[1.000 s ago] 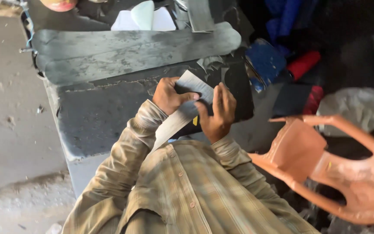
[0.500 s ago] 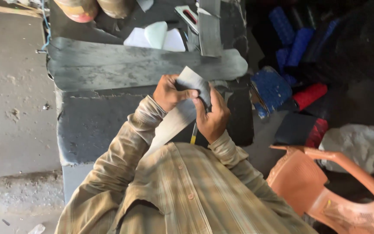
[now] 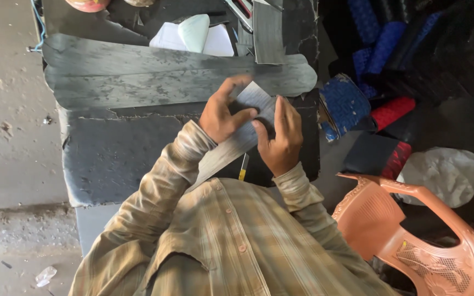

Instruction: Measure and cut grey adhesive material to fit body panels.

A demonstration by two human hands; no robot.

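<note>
Both hands, left hand (image 3: 223,115) and right hand (image 3: 281,137), have lifted the grey strip (image 3: 231,145) higher above the table (image 3: 111,159) (fingers clamped on it).

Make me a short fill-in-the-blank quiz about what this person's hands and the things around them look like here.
1. Both hands, left hand and right hand, hold one grey ____ of sheet material.
2. The plastic chair at the person's right is ____ in colour.
3. The roll beside the work table is ____.
4. The person's shirt has a ____ pattern.

Missing words: strip; orange; blue; checked
</note>
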